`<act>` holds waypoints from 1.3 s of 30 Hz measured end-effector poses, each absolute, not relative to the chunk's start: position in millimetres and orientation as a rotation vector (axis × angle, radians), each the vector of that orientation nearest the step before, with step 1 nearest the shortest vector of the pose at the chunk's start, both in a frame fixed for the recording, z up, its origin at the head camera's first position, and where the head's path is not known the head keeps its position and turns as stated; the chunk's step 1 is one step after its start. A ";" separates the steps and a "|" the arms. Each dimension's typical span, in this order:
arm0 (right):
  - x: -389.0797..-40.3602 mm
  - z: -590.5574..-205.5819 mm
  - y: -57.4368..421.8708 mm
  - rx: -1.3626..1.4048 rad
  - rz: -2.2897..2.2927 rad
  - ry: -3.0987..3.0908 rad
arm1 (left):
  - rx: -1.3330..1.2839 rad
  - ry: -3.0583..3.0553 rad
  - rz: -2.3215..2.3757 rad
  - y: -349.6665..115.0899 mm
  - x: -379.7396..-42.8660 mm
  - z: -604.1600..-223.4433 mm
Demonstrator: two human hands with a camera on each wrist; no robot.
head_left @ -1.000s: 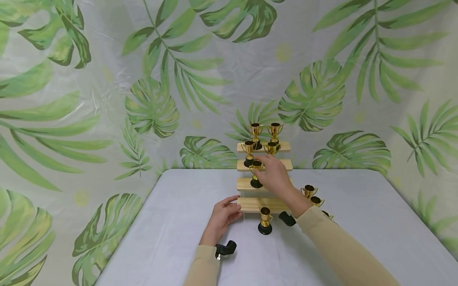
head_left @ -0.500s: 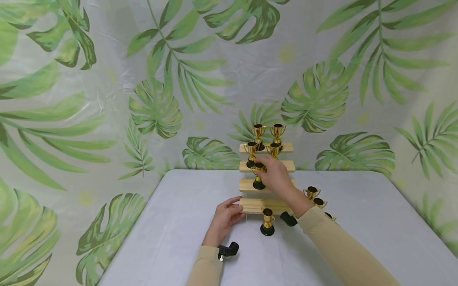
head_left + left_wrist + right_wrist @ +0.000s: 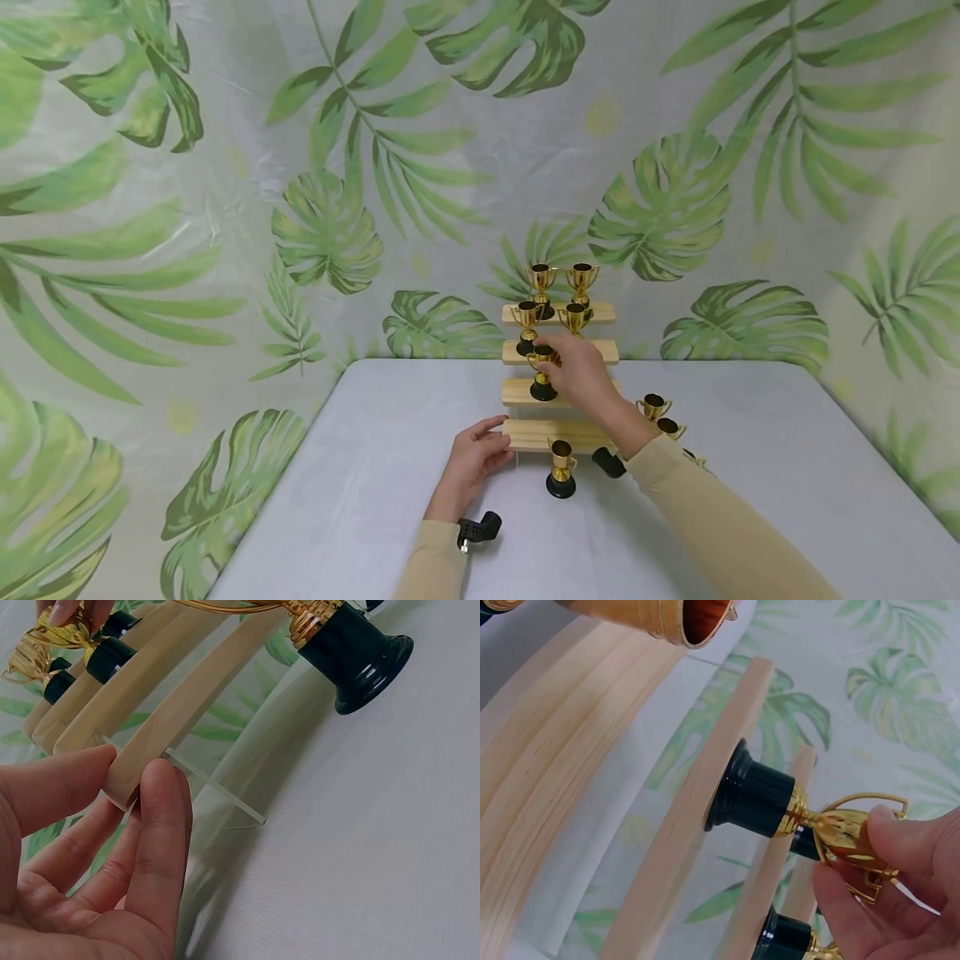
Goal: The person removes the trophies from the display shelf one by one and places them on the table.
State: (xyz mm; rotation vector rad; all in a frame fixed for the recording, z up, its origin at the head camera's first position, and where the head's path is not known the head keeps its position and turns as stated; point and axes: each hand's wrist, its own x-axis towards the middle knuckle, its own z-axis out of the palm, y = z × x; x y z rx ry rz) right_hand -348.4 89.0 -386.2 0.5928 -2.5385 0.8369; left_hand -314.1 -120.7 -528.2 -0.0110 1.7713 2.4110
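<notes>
My right hand (image 3: 581, 375) pinches the bowl of a small gold trophy cup (image 3: 543, 388) with a black base. In the right wrist view, that trophy's base (image 3: 754, 791) meets a step of the wooden display stand (image 3: 686, 802). The trophy is upright on the second step from the bottom. My left hand (image 3: 472, 462) holds the left end of the lowest step (image 3: 555, 435), with thumb and fingers on either side of the board (image 3: 142, 761). Another trophy (image 3: 561, 471) stands on the table in front of the stand.
Two trophies (image 3: 581, 285) stand on the top step, and two more (image 3: 528, 327) on the step below. Several trophies (image 3: 654, 407) are on the table at the right, partly behind my right forearm. A leaf-print cloth (image 3: 322, 233) hangs behind the white table (image 3: 360, 467).
The head view has shifted slightly. My right hand stays on the same trophy, and my left hand stays at the lowest step's end.
</notes>
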 end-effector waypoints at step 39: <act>-349.0 -377.9 100.0 0.655 0.734 -2.586 | 0.024 1.753 2.404 -121.2 -316.0 -527.2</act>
